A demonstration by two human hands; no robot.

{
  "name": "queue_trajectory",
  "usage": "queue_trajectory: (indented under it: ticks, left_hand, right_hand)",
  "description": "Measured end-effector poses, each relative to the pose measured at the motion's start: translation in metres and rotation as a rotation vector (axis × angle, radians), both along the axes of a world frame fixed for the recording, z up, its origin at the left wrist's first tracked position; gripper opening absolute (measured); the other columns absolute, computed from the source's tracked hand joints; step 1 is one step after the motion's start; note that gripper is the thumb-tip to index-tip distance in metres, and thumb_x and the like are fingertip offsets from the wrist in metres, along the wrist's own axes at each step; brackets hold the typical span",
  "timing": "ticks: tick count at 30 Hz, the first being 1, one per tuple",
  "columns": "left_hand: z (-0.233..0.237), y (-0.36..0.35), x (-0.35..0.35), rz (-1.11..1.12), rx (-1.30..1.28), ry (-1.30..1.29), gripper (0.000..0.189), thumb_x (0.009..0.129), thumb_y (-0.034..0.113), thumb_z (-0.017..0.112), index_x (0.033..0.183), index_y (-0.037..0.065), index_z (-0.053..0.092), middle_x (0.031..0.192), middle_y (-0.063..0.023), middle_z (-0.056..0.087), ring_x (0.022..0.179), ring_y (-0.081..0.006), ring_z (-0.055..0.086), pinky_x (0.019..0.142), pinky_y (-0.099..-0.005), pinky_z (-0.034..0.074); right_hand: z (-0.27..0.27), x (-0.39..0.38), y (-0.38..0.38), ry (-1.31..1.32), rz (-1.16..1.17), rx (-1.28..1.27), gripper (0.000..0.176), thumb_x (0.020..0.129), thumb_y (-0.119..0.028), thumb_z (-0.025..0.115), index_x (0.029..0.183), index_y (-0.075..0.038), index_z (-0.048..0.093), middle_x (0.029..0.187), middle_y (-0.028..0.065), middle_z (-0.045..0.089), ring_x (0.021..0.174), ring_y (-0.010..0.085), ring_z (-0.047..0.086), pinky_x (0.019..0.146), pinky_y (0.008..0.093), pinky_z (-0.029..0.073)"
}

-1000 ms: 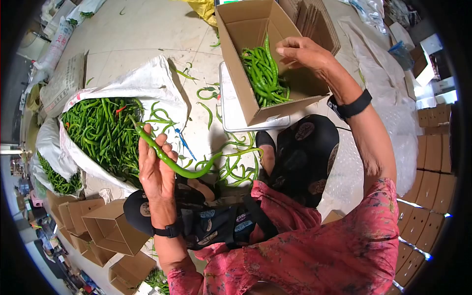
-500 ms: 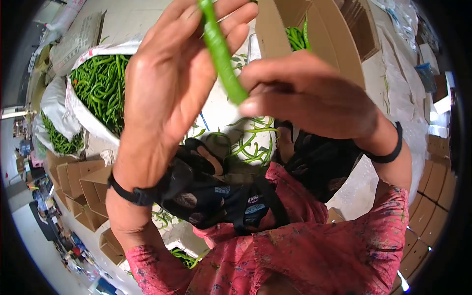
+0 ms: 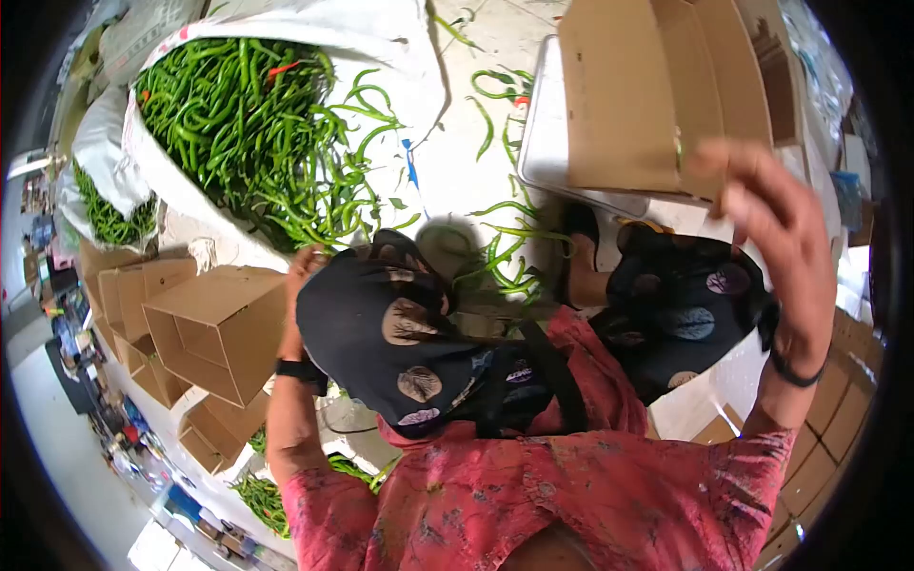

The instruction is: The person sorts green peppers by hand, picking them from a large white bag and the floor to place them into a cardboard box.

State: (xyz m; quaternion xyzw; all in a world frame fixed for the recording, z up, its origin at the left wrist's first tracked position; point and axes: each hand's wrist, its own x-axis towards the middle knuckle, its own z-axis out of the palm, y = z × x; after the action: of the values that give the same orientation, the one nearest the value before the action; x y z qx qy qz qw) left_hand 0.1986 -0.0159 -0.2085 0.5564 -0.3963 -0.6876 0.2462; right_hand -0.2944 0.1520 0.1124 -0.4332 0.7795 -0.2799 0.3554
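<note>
Many peppers near left hand; right hand apart.

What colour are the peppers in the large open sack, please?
The peppers are mostly green, a few red; the head view shows them.

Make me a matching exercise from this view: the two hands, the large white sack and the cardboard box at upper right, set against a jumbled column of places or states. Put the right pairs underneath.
Column one
1. left hand
2. right hand
3. large white sack
4. cardboard box

Column two
A. on a pale, rimmed platform
B. wide mouth showing many green peppers
C. partly hidden by a dark trouser leg
D. raised, fingers apart

Right pairs
1-C
2-D
3-B
4-A
</note>
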Motion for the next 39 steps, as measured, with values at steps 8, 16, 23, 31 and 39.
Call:
queue_trajectory:
  ticks: [8,16,23,31,39]
  left_hand:
    - [-0.047,0.045,-0.105,-0.411,-0.262,-0.105,0.037,0.087,0.007,0.066,0.123,0.007,0.057,0.087,-0.0142,0.063,0.074,-0.0253,0.062,0.068,-0.0371,0.052]
    - [-0.134,0.009,-0.225,-1.177,-0.867,-0.155,0.032,0.080,0.008,0.064,0.111,0.008,0.062,0.085,-0.0182,0.058,0.084,-0.0357,0.061,0.070,-0.0404,0.052]
    - [-0.192,0.010,-0.203,-0.941,-0.383,-0.113,0.023,0.081,0.007,0.064,0.104,0.006,0.064,0.097,-0.0120,0.065,0.085,-0.0278,0.064,0.071,-0.0372,0.052]
    - [-0.134,0.024,-0.145,-0.452,-0.807,-0.485,0.019,0.083,0.009,0.060,0.101,0.007,0.063,0.097,-0.0179,0.061,0.089,-0.0387,0.061,0.078,-0.0448,0.051]
    - [-0.142,-0.048,0.013,0.568,-0.531,-0.799,0.069,0.076,0.026,0.080,0.124,-0.011,0.047,0.123,-0.0262,0.053,0.112,-0.0364,0.052,0.100,-0.0413,0.041]
  right_hand:
    - [-0.064,0.052,-0.042,-0.455,0.021,0.111,0.026,0.094,-0.015,0.059,0.115,-0.001,0.063,0.098,0.0053,0.066,0.076,0.0072,0.059,0.062,0.0212,0.046]
    - [-0.085,0.062,-0.061,-0.565,-0.059,0.214,0.025,0.094,-0.017,0.057,0.111,0.000,0.064,0.083,0.0020,0.064,0.071,0.0053,0.057,0.061,0.0197,0.043]
    - [-0.120,0.070,-0.062,-0.749,-0.157,0.346,0.024,0.095,-0.017,0.059,0.113,-0.002,0.064,0.086,0.0016,0.064,0.075,0.0043,0.055,0.064,0.0198,0.042]
    - [-0.066,0.091,-0.063,-0.841,0.064,0.328,0.023,0.092,-0.008,0.059,0.110,0.004,0.063,0.097,0.0097,0.066,0.079,0.0103,0.060,0.071,0.0232,0.047]
    - [-0.094,0.090,-0.079,-0.799,0.008,0.395,0.021,0.091,-0.011,0.057,0.106,0.004,0.062,0.100,0.0102,0.066,0.077,0.0085,0.059,0.068,0.0211,0.047]
